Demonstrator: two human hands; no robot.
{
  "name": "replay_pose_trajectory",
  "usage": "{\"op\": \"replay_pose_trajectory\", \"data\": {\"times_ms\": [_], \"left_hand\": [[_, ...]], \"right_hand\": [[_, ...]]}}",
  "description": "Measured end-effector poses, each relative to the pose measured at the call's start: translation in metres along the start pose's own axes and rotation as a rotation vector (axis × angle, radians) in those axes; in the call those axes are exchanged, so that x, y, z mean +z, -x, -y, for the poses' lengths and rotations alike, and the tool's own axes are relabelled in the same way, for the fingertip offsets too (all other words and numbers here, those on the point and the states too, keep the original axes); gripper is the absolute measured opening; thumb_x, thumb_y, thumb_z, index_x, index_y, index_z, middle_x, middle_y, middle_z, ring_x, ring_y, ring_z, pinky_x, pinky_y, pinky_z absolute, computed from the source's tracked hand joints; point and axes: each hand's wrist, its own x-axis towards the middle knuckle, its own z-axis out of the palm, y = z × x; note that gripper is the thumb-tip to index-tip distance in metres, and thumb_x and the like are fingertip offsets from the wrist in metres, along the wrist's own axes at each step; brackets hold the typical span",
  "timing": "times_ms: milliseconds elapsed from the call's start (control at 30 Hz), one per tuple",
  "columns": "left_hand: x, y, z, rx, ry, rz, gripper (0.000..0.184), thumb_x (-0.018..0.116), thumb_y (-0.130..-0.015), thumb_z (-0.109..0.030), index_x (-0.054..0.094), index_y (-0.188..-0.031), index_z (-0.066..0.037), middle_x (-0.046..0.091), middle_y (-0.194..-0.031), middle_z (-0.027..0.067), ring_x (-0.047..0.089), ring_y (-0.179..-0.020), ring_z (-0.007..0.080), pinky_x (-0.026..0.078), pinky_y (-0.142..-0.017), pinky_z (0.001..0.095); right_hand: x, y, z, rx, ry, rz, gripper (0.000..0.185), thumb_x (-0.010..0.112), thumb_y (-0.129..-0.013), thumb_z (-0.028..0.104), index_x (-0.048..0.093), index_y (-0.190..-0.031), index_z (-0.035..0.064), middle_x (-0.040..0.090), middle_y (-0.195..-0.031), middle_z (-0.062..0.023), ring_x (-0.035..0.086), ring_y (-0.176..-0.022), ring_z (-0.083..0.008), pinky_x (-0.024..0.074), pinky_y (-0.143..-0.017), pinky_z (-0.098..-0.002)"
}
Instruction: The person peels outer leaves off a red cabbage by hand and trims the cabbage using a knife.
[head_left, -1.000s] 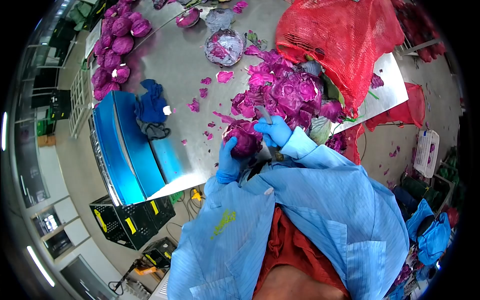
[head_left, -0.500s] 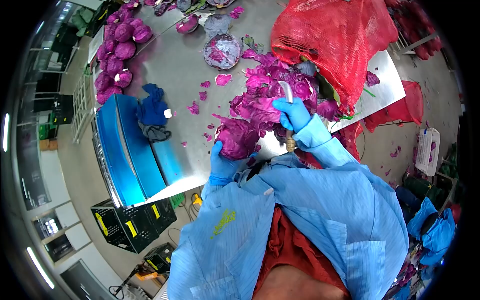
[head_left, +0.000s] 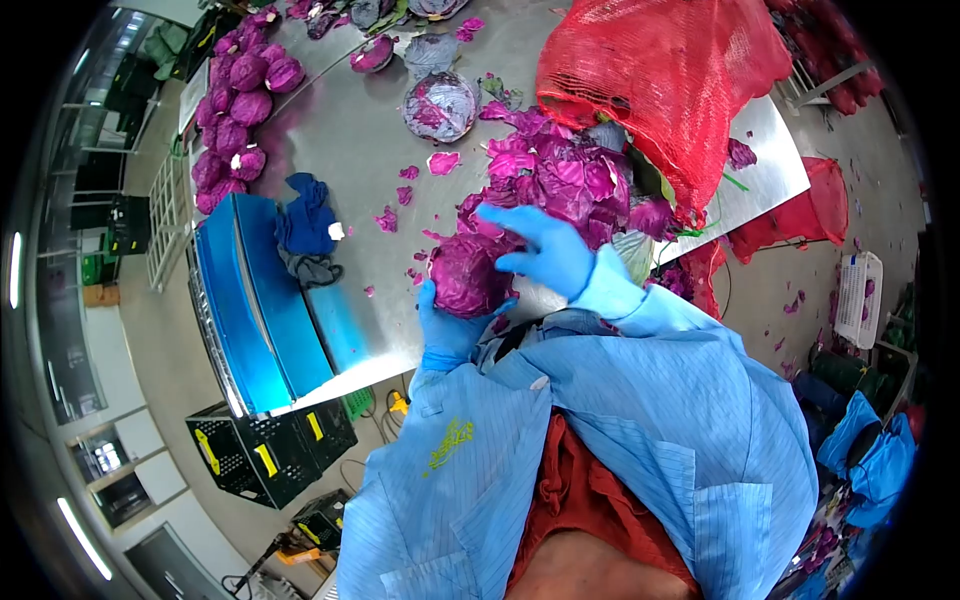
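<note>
A red cabbage (head_left: 465, 275) rests at the near edge of the metal table. My left hand (head_left: 447, 325), in a blue glove, cups it from below and its near side. Just right of the cabbage is my right hand (head_left: 545, 250), also gloved. Its forefinger and thumb are stretched apart toward the cabbage's top; the other fingers are hidden under the hand. No knife shows in it from this angle. Loose purple cabbage leaves (head_left: 575, 180) lie heaped beyond my right hand.
A red mesh sack (head_left: 660, 85) lies at the back right. Several trimmed cabbages (head_left: 235, 110) line the far left, and another cabbage (head_left: 440, 105) sits mid-table. A blue metal box (head_left: 260, 300) with a blue cloth (head_left: 305, 215) beside it stands left. Black crates (head_left: 265, 450) are below.
My right hand has moved left toward the cabbage, and the knife it held has gone from sight. The large leaf hanging off the cabbage's right side is no longer there.
</note>
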Motion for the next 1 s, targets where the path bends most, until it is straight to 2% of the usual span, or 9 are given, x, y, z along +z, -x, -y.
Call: {"op": "replay_pose_trajectory", "data": {"times_ms": [67, 167, 267, 300, 433, 700, 767, 900, 1000], "left_hand": [[-0.008, -0.001, 0.006, -0.019, 0.046, 0.044, 0.078, 0.037, -0.085, -0.061, 0.031, -0.147, -0.014, 0.033, -0.150, 0.0128, 0.034, -0.136, 0.0376, 0.029, -0.105, 0.0656], [-0.004, 0.002, 0.005, -0.002, 0.120, 0.092, 0.074, 0.037, -0.088, -0.056, 0.030, -0.146, -0.012, 0.034, -0.149, 0.0132, 0.035, -0.135, 0.0369, 0.030, -0.106, 0.0644], [-0.004, 0.002, 0.000, 0.049, 0.084, 0.057, 0.069, 0.037, -0.091, -0.052, 0.030, -0.146, -0.012, 0.035, -0.148, 0.0134, 0.036, -0.135, 0.0366, 0.031, -0.106, 0.0638], [-0.005, 0.002, -0.002, 0.069, 0.052, 0.031, 0.068, 0.036, -0.091, -0.051, 0.030, -0.146, -0.012, 0.035, -0.148, 0.0133, 0.036, -0.135, 0.0366, 0.032, -0.106, 0.0638], [0.002, 0.012, -0.003, 0.108, 0.051, 0.010, 0.065, 0.041, -0.092, -0.049, 0.033, -0.144, -0.012, 0.038, -0.147, 0.0128, 0.038, -0.134, 0.0343, 0.035, -0.106, 0.0596], [0.009, 0.006, 0.003, 0.153, -0.064, 0.067, 0.066, 0.065, -0.087, -0.035, 0.036, -0.139, -0.007, 0.048, -0.138, 0.0110, 0.049, -0.126, 0.0292, 0.043, -0.102, 0.0502], [0.009, 0.008, 0.002, 0.146, -0.022, 0.134, 0.065, 0.064, -0.087, -0.035, 0.036, -0.139, -0.008, 0.047, -0.139, 0.0109, 0.048, -0.126, 0.0290, 0.043, -0.103, 0.0499], [0.003, 0.005, -0.004, 0.043, 0.174, 0.089, 0.074, 0.042, -0.084, -0.049, 0.028, -0.147, -0.011, 0.031, -0.150, 0.0142, 0.031, -0.138, 0.0391, 0.025, -0.110, 0.0652], [-0.001, 0.007, -0.007, 0.108, 0.003, 0.155, 0.064, 0.054, -0.091, -0.042, 0.033, -0.142, -0.009, 0.041, -0.144, 0.0121, 0.043, -0.131, 0.0304, 0.038, -0.107, 0.0527]], "right_hand": [[0.018, -0.002, -0.015, -0.182, 0.047, 0.042, 0.053, 0.067, -0.080, -0.003, 0.052, -0.130, 0.0038, 0.059, -0.124, -0.0122, 0.058, -0.113, -0.0195, 0.0507, -0.087, -0.0307], [0.021, 0.008, -0.005, 0.075, -0.477, -0.004, 0.039, 0.066, -0.082, -0.001, 0.055, -0.120, 0.0002, 0.064, -0.116, -0.0116, 0.064, -0.099, -0.0180, 0.0540, -0.069, -0.0268], [0.010, 0.023, -0.014, 0.145, -0.636, 0.122, 0.032, 0.063, -0.085, 0.000, 0.055, -0.116, -0.0001, 0.067, -0.108, -0.0109, 0.066, -0.091, -0.0157, 0.0506, -0.055, -0.0220], [0.001, 0.026, -0.003, 0.229, -0.612, 0.084, 0.024, 0.061, -0.085, -0.002, 0.061, -0.109, -0.0004, 0.067, -0.106, -0.0107, 0.066, -0.080, -0.0117, 0.0476, -0.052, -0.0204], [-0.019, 0.026, -0.016, 0.232, -0.701, -0.135, 0.008, 0.062, -0.083, -0.001, 0.070, -0.085, 0.0005, 0.068, -0.101, -0.0107, 0.054, -0.052, -0.0055, 0.0419, -0.046, -0.0199], [-0.026, 0.012, -0.019, 0.235, -0.619, -0.346, 0.011, 0.062, -0.085, 0.002, 0.069, -0.093, 0.0003, 0.069, -0.095, -0.0071, 0.054, -0.054, -0.0070, 0.0454, -0.045, -0.0211], [-0.038, 0.014, -0.006, 0.303, -0.645, -0.303, 0.009, 0.059, -0.086, 0.003, 0.067, -0.086, 0.0002, 0.066, -0.105, -0.0117, 0.053, -0.050, -0.0071, 0.0394, -0.039, -0.0194], [-0.046, 0.018, -0.012, 0.272, -0.629, -0.437, 0.014, 0.061, -0.085, 0.005, 0.070, -0.096, 0.0026, 0.068, -0.084, -0.0041, 0.052, -0.047, -0.0070, 0.0385, -0.038, -0.0209], [-0.060, 0.020, -0.026, 0.441, -0.558, -0.566, 0.015, 0.061, -0.087, 0.007, 0.068, -0.101, 0.0034, 0.070, -0.090, -0.0062, 0.048, -0.042, -0.0060, 0.0363, -0.037, -0.0213]]}}
